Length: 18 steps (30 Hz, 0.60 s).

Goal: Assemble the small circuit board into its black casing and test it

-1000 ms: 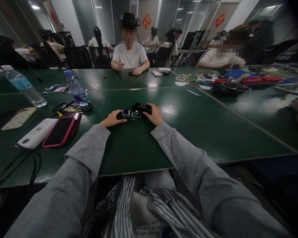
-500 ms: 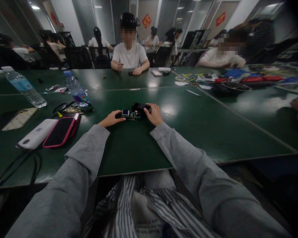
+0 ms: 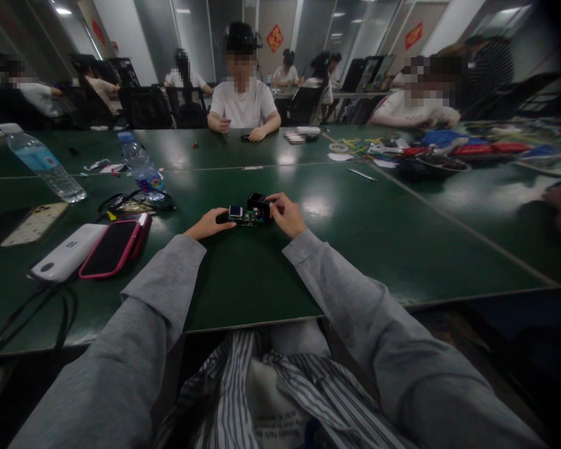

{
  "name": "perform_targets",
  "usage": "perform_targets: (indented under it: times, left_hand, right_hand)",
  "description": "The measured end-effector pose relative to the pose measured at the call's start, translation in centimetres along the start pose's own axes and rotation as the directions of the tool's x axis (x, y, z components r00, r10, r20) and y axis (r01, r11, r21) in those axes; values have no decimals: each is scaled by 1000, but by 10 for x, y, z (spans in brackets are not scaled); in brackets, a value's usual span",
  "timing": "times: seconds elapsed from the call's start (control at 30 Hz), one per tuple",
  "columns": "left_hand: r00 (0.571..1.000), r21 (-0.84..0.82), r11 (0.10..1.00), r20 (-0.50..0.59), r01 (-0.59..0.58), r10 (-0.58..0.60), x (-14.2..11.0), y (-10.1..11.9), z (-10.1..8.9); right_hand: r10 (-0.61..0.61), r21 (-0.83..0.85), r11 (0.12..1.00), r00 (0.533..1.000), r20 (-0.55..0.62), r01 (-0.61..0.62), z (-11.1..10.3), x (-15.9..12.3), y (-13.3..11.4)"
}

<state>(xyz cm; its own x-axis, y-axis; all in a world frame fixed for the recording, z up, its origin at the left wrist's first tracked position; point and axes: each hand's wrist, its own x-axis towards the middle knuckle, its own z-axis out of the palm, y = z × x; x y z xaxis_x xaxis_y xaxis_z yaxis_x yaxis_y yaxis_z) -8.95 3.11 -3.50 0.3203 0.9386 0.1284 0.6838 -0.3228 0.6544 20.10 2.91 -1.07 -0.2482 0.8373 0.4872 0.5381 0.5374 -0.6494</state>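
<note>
Our left hand (image 3: 209, 224) grips the left end of a green circuit board (image 3: 249, 217), the thumb lying along its near edge, while our right hand (image 3: 287, 215) pinches the right side of a black casing (image 3: 258, 201) between thumb and fingers. The two pieces sit close together between our hands, low over the green table (image 3: 262, 280) — whether they rest on it, touch each other or are joined by a wire, we cannot tell. If a lead does run between them, parting our hands too briskly could strain it. The casing looks smooth, so a loose pinch might let it slip and knock the exposed components. The small screen (image 3: 236, 211) lies near our left fingers, and pressing there could smear or crack it. Farther out, our left sleeve (image 3: 168, 274) passes near the pink-cased phone (image 3: 110, 247) and could nudge it if the elbow swings wide. Beyond that, dark cables (image 3: 138, 201) lie around the foot of the blue-capped bottle (image 3: 140, 165) — a snag on them might topple it, and a leaking cap would then threaten the electronics.
</note>
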Motion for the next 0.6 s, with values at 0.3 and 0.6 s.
perform_targets:
  times: [0.3,0.6]
  left_hand:
    - [997,-231,969,-34,-81,75,-1,2,3]
    - [996,-294,951,-37,-94,87,-2,2,5]
  right_hand:
    - [161,268,919,894,417,-290,5,-1,-4]
    - [238,397,806,855,461,-439,8,2,-5]
